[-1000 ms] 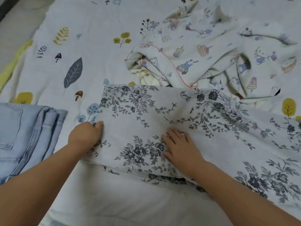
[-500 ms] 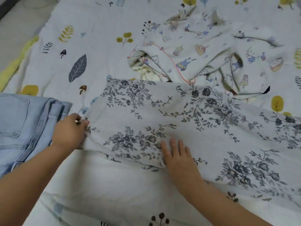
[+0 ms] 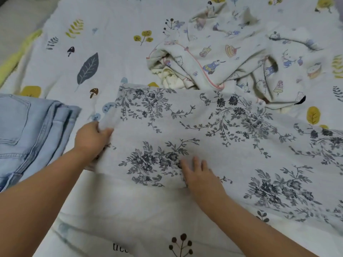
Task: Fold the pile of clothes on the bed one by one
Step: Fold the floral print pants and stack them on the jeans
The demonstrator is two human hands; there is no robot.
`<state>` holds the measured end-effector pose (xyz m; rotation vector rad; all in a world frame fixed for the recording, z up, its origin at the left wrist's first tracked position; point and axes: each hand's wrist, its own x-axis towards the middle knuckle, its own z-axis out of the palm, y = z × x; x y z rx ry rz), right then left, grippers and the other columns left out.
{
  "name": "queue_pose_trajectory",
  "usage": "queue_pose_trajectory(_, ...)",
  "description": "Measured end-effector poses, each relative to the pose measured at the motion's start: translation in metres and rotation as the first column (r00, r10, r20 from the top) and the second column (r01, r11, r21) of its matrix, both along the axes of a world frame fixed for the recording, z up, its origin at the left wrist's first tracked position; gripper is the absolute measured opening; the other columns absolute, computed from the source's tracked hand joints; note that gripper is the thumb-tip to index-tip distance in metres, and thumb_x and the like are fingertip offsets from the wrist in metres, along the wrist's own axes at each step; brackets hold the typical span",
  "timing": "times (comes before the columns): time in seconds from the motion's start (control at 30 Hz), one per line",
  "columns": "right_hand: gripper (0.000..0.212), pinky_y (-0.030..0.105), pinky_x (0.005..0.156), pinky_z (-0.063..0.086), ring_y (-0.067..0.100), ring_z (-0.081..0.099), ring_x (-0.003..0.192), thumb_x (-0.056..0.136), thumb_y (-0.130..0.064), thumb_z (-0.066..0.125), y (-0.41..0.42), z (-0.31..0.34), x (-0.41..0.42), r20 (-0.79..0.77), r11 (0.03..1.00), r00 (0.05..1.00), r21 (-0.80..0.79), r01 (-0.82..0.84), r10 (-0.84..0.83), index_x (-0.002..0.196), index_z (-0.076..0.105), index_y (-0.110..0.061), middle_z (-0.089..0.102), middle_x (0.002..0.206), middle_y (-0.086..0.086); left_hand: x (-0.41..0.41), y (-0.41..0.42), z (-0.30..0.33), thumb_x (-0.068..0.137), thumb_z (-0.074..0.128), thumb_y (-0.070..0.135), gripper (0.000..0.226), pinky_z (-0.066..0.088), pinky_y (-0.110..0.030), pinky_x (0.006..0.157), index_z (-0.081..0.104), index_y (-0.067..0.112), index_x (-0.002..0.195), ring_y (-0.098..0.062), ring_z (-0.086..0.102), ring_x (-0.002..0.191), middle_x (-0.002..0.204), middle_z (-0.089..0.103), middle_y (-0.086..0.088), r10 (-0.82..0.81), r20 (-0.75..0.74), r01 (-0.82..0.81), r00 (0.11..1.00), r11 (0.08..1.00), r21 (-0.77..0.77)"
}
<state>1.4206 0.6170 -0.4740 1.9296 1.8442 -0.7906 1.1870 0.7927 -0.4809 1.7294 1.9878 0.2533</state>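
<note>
A white garment with a grey floral print [image 3: 213, 130] lies spread across the middle of the bed and runs off the right edge of the view. My left hand [image 3: 91, 140] grips its left edge, fingers curled around the cloth. My right hand [image 3: 199, 175] lies flat on the garment near its front edge, fingers spread, holding nothing. Behind it sits a crumpled pile of cartoon-print clothes [image 3: 232, 56] with pink piping. Folded light blue jeans [image 3: 27, 130] rest at the left.
The bed sheet [image 3: 104, 34] is white with leaf, tree and mushroom prints. Its left edge shows a yellow-green border [image 3: 16, 54] with floor or wall beyond. Bare sheet lies in front of the floral garment.
My left hand took hold of the garment's left edge, pulled it left toward the jeans, then came back right a little. My right hand slid nearer along the front edge.
</note>
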Motion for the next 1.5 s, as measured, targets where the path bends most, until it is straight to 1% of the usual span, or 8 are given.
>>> queue_pose_trajectory(0.17,0.077,0.046,0.113,0.021,0.040,0.004,0.143,0.094,0.000,0.042,-0.011,0.039,-0.030,-0.101,0.984,0.991,-0.150,-0.098,0.083,0.150,-0.007,-0.020,-0.005,0.155,0.022,-0.051,-0.034,0.018,0.089,0.061,0.027,0.035,0.035,-0.040,0.063,0.047,-0.001,0.072,-0.035,0.050,0.068,0.067,0.053,-0.021,0.071,-0.074,-0.064,0.995,0.994,0.084)
queue_pose_trajectory(0.37,0.062,0.051,0.108,0.026,0.036,0.004,0.142,0.095,-0.011,0.045,-0.022,0.022,-0.057,-0.306,0.880,0.942,-0.397,-0.260,0.140,0.147,0.013,-0.015,0.003,0.155,0.016,-0.092,-0.060,0.005,0.092,0.055,0.026,0.028,0.042,-0.040,0.076,0.057,-0.002,0.089,-0.041,0.057,0.091,0.100,0.062,-0.031,0.086,-0.262,-0.159,0.961,0.949,-0.271)
queue_pose_trajectory(0.57,0.049,0.030,0.082,0.046,0.020,0.057,0.099,0.099,-0.025,0.036,0.040,0.030,-0.009,-0.348,0.933,0.898,0.140,0.333,-0.268,0.146,0.023,-0.023,0.057,0.116,0.005,-0.061,-0.023,0.008,0.095,0.051,0.026,0.045,0.039,-0.042,0.080,0.043,-0.004,0.126,-0.045,0.053,0.108,0.120,0.056,-0.030,0.034,-0.197,-0.057,0.980,0.992,-0.113)
queue_pose_trajectory(0.73,0.058,0.032,0.057,0.038,0.022,0.049,0.066,0.100,-0.030,0.035,0.101,0.010,0.029,-0.155,0.854,0.921,0.344,0.390,-0.358,0.150,0.006,-0.024,0.051,0.071,0.002,-0.035,0.015,-0.005,0.095,0.051,0.020,0.037,0.040,-0.042,0.087,0.049,-0.008,0.119,-0.043,0.053,0.108,0.115,0.058,-0.030,0.168,-0.090,-0.170,0.982,0.985,-0.007)
queue_pose_trajectory(0.9,0.024,0.031,0.062,0.035,0.029,0.056,0.081,0.100,-0.025,0.037,0.136,-0.016,0.040,0.056,0.878,0.953,0.408,0.251,-0.298,0.109,0.052,-0.009,0.063,0.095,0.014,-0.035,0.034,-0.019,0.092,0.055,0.017,0.024,0.041,-0.043,0.078,0.057,-0.005,0.102,-0.042,0.055,0.095,0.103,0.060,-0.027,0.172,-0.037,-0.161,0.984,0.965,0.208)
queue_pose_trajectory(1.13,0.029,0.033,0.060,0.030,0.033,0.055,0.075,0.101,-0.024,0.036,0.148,-0.019,0.042,-0.095,0.651,0.896,0.655,0.385,-0.435,0.106,0.052,-0.001,0.064,0.087,0.023,-0.035,0.049,-0.018,0.093,0.052,0.015,0.019,0.037,-0.041,0.081,0.053,-0.001,0.101,-0.036,0.052,0.097,0.104,0.057,-0.024,0.190,0.068,-0.201,0.979,0.885,0.421)
queue_pose_trajectory(1.37,0.054,0.047,0.095,0.040,0.031,0.048,0.118,0.091,-0.028,0.040,0.121,-0.040,-0.011,-0.067,0.715,0.960,0.654,0.248,-0.272,0.141,0.029,-0.013,0.050,0.129,0.015,-0.013,0.022,-0.035,0.094,0.046,0.028,0.055,0.022,-0.049,0.108,0.033,0.001,0.140,-0.037,0.028,0.134,0.145,0.031,-0.025,-0.143,-0.218,0.220,0.965,0.896,0.385)
queue_pose_trajectory(1.5,0.067,0.053,0.111,-0.011,0.022,-0.005,0.144,0.087,-0.057,0.005,0.093,-0.072,-0.019,0.005,0.894,0.993,0.436,0.101,-0.115,0.148,-0.002,-0.030,0.003,0.158,0.006,-0.029,0.007,-0.058,0.094,0.006,0.057,0.064,-0.002,-0.046,0.116,-0.010,0.026,0.147,-0.021,-0.008,0.145,0.158,-0.010,-0.004,-0.462,-0.405,0.461,0.789,0.881,-0.106)
